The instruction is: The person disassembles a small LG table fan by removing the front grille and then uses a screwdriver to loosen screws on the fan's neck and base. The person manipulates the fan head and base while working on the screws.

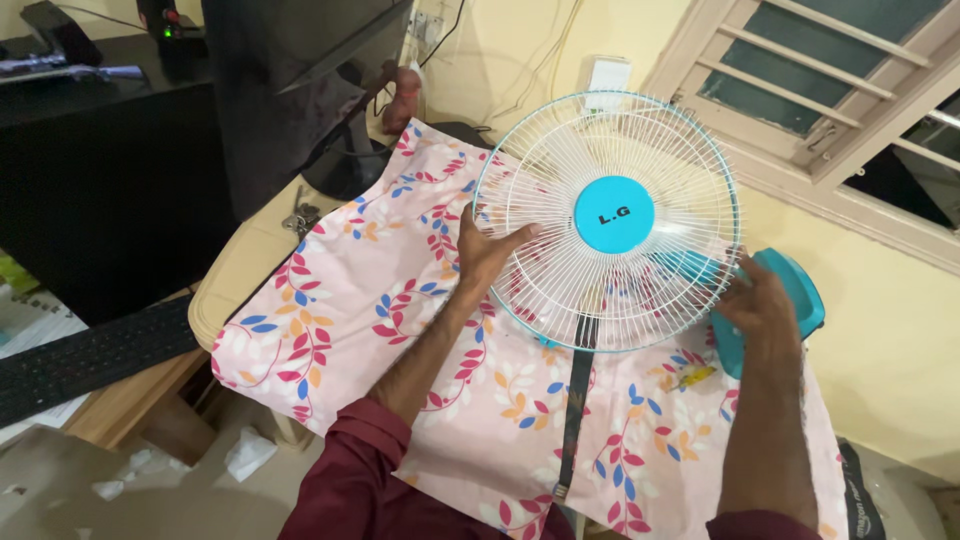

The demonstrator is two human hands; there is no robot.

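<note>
Fingers point(515, 238) of the left hand point(483, 255) lie spread on the fan grille point(607, 220); right hand point(757, 300) curls round its rim.

A round white wire fan guard point(606, 220) with a turquoise rim and a turquoise centre disc stands tilted up on the pink leaf-patterned cloth, right of centre. Just behind it, at its right edge, sits the turquoise fan body point(790, 300), partly hidden.
</note>
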